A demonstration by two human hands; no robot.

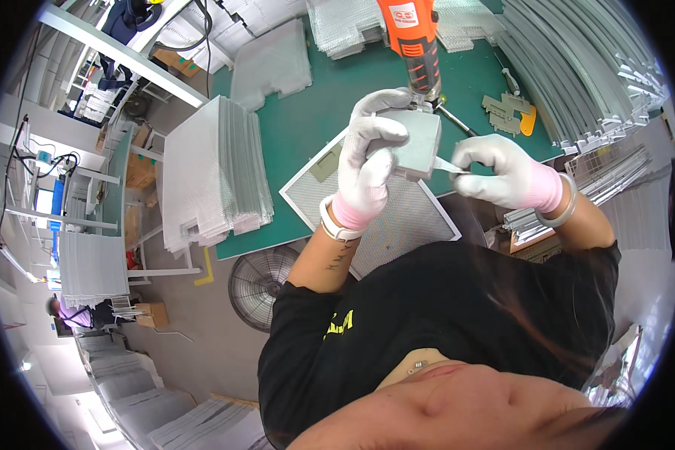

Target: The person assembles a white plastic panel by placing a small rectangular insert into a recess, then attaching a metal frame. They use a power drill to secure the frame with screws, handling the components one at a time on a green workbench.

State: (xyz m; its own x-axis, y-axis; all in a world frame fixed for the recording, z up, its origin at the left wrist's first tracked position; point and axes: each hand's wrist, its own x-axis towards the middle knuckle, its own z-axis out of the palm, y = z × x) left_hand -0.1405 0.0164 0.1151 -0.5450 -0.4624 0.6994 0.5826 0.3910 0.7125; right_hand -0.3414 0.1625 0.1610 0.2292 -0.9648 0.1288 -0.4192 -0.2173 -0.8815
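Note:
My left hand (366, 154), in a white glove with a pink cuff, is closed around a small grey rectangular block (418, 142); I cannot tell if it is one piece or stacked plates. In its matching glove, my right hand (499, 171) pinches a thin pale pointed strip (448, 166) whose other end meets the block's lower right corner. Just beyond the block, an orange power tool (411, 41) points its dark tip down close to my left fingertips. Beneath both hands lies a framed mesh panel (397, 232) with a small grey plate (324, 166) on it.
Stacked mesh sheets (210, 172) stand on the green table's (285, 120) left edge. Long grey strips (570, 67) fill the right side. Near them lie a screwdriver (511, 81), grey plates (500, 116) and a yellow-handled tool (528, 121). A floor fan (261, 289) and a distant person (75, 313) are at left.

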